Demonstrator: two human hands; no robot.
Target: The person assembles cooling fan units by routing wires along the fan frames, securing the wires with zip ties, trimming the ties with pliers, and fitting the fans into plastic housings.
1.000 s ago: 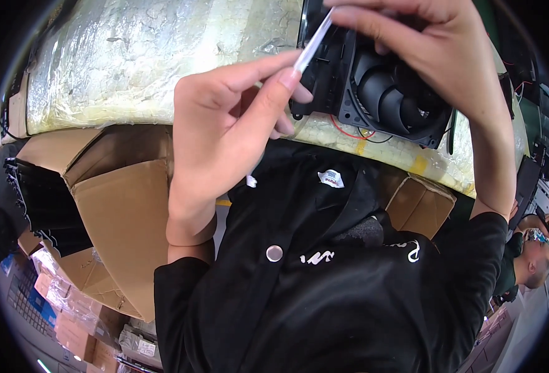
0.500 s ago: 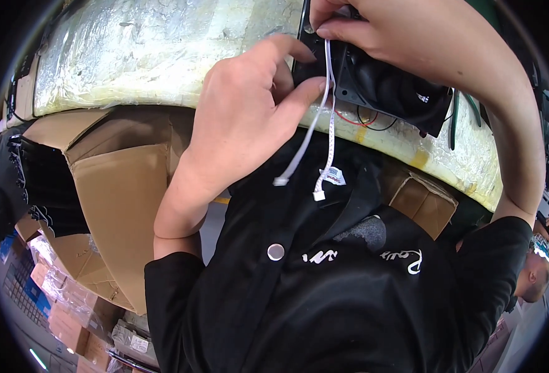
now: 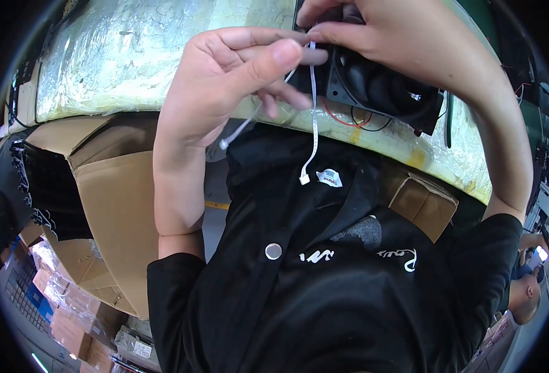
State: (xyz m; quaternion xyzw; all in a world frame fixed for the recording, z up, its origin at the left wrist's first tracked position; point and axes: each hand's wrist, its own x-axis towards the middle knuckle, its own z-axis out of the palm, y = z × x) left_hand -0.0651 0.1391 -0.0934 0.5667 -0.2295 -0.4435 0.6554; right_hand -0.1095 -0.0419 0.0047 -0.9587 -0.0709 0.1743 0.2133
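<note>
Between thumb and fingertips, my right hand (image 3: 358,31) pinches the upper part of two white cables over a black device with a fan (image 3: 386,87). One flat white cable (image 3: 314,118) hangs straight down to a small white connector. The other white cable (image 3: 246,123) slants behind the fingers of my left hand (image 3: 228,74) and ends in a white connector to the lower left. My left hand is open, its fingers spread beside the pinch point; whether they touch the cable is unclear. Thin red and black wires (image 3: 355,122) loop from the fan's lower edge.
The device lies on a work surface (image 3: 131,62) wrapped in clear plastic film. Below its edge stand an open cardboard box (image 3: 116,211) at left and another carton (image 3: 425,205) at right. Stacked boxes (image 3: 69,329) are at lower left; another person (image 3: 524,298) is at far right.
My left hand has moved left and opened out, and one cable has swung left with it. My right hand has shifted slightly left, still pinching the cables.
</note>
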